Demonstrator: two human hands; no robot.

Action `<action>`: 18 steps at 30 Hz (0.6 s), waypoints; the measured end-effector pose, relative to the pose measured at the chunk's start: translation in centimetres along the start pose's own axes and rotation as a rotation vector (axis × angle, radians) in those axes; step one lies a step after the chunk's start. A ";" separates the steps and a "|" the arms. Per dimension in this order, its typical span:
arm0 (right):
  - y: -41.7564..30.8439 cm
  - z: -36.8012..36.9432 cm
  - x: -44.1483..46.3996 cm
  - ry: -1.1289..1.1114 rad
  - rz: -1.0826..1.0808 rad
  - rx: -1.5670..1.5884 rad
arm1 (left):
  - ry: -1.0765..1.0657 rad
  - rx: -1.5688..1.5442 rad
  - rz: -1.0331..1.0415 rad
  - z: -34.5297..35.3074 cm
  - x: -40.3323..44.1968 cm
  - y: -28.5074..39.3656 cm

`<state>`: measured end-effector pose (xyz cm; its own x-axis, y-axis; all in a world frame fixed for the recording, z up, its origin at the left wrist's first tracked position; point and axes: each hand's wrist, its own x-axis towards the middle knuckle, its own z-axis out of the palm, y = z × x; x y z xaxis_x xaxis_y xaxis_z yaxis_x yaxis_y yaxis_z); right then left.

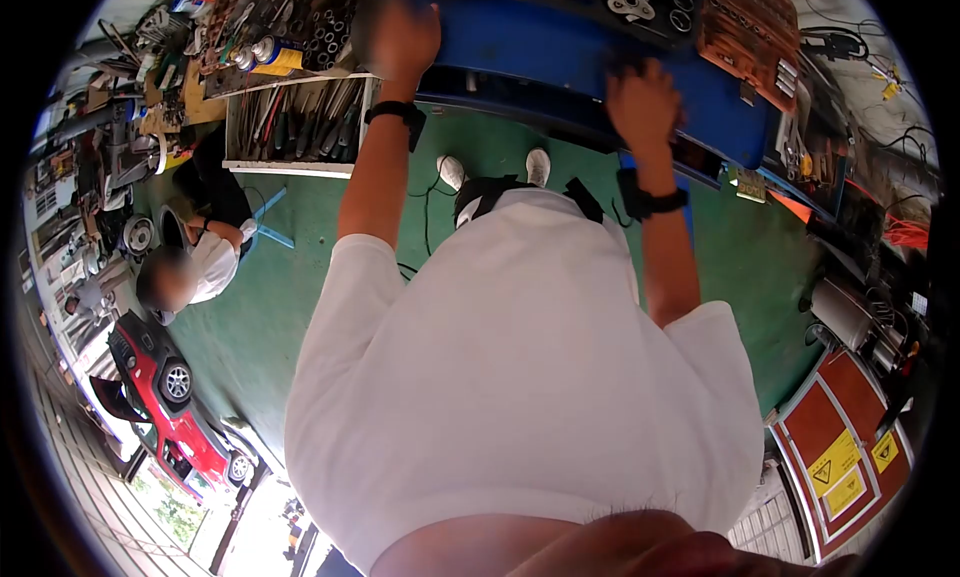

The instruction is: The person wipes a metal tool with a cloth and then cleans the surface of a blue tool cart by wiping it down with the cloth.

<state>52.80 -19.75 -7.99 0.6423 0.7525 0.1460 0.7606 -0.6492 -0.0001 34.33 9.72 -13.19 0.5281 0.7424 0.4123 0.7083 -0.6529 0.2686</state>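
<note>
My left hand (408, 45) is raised at the left end of the blue workbench (520, 42), beside a tray of ring-shaped metal parts (328, 39). A blurred patch covers its fingers, so their hold cannot be told. My right hand (645, 107) is over the bench's front edge, fingers curled. A small dark shape at its fingertips is too smeared to name. Below my left forearm, an open drawer (290, 165) holds several screwdrivers (300, 122). Beyond my right hand lie a silvery metal part (630, 1) and an orange-brown socket case (745, 37).
Spray cans (265, 52) and tools crowd the left bench. A person (215, 257) sits low at left near a blue stand (270, 222). A red car (170, 407) is behind. A cable (428, 212) runs over the green floor (300, 277); a red-brown board (840, 447) is at right.
</note>
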 end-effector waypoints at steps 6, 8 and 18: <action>-0.3 1.5 -0.1 0.119 -0.157 0.167 | 0.289 0.317 0.317 3.2 -0.9 -2.5; 2.9 1.1 -0.7 0.011 -0.051 0.191 | 0.329 0.490 0.409 4.7 -1.2 -3.8; 13.0 -0.5 -2.8 -0.120 0.312 0.017 | 0.167 0.441 0.297 5.2 -1.6 -4.4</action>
<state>60.85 -30.29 -7.94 0.8502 0.5261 0.0184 0.5264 -0.8491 -0.0431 32.83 12.20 -19.54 0.6787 0.4790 0.5567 0.6883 -0.6793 -0.2547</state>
